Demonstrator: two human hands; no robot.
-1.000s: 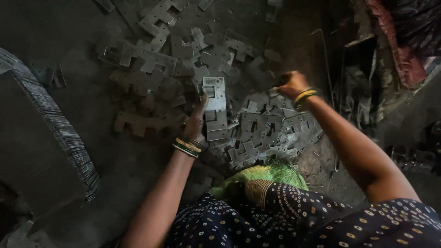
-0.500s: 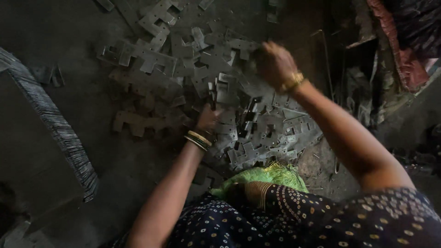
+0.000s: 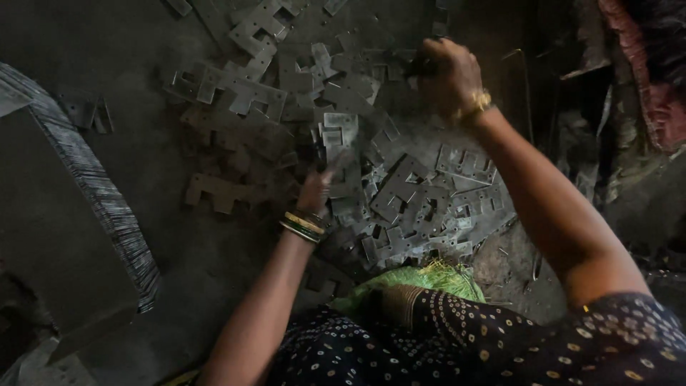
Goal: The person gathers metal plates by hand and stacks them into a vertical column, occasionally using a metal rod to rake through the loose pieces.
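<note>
Left hand point(image 3: 316, 189) gripping upright metal plates point(image 3: 341, 136), right hand point(image 3: 449, 75) closed on dark plate point(image 3: 418, 66), floor pile point(image 3: 429, 200)

No packages, labels, signs or screens show anywhere in this view.
</note>
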